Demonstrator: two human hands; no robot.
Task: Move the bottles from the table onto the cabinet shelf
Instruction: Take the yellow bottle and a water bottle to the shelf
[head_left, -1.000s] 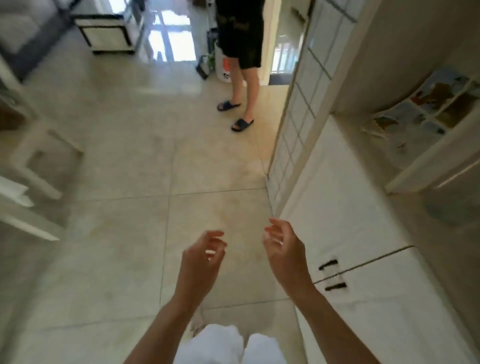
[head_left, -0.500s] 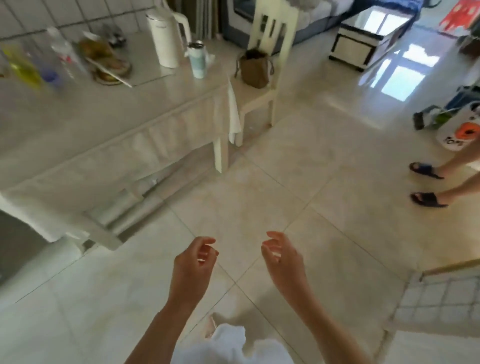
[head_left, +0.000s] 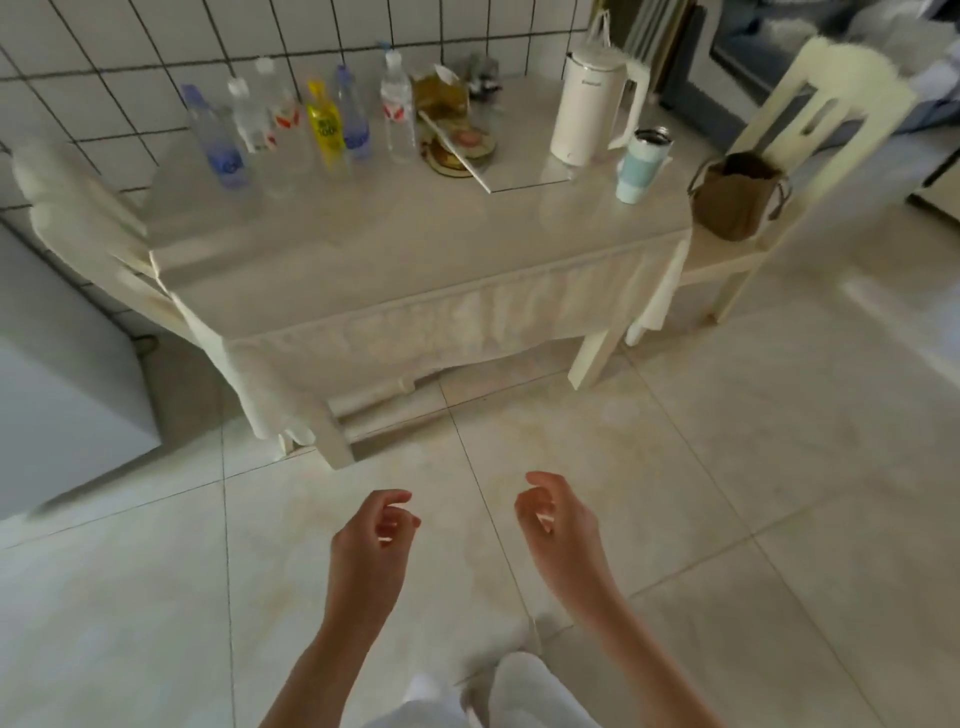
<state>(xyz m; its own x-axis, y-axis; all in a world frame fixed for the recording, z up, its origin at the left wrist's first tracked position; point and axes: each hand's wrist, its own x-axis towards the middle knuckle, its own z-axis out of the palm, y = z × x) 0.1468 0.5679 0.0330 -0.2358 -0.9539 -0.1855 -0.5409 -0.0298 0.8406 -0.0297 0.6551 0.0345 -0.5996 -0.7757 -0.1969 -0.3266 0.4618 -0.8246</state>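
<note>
Bottles (head_left: 311, 124) upright on table (head_left: 415, 249), well apart from fingers (head_left: 395, 512)

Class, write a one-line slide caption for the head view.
Both empty hands, left and right, hover above the floor before a table lined with bottles.

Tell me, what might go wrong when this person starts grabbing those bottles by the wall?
1. The bottles stand packed together at the table's far edge; lifting one could topple its neighbours.
2. Reaching the rightmost bottle might bump the plate with chopsticks beside it.
3. Both hands are empty; carrying several at once risks a drop onto the tile floor.
</note>
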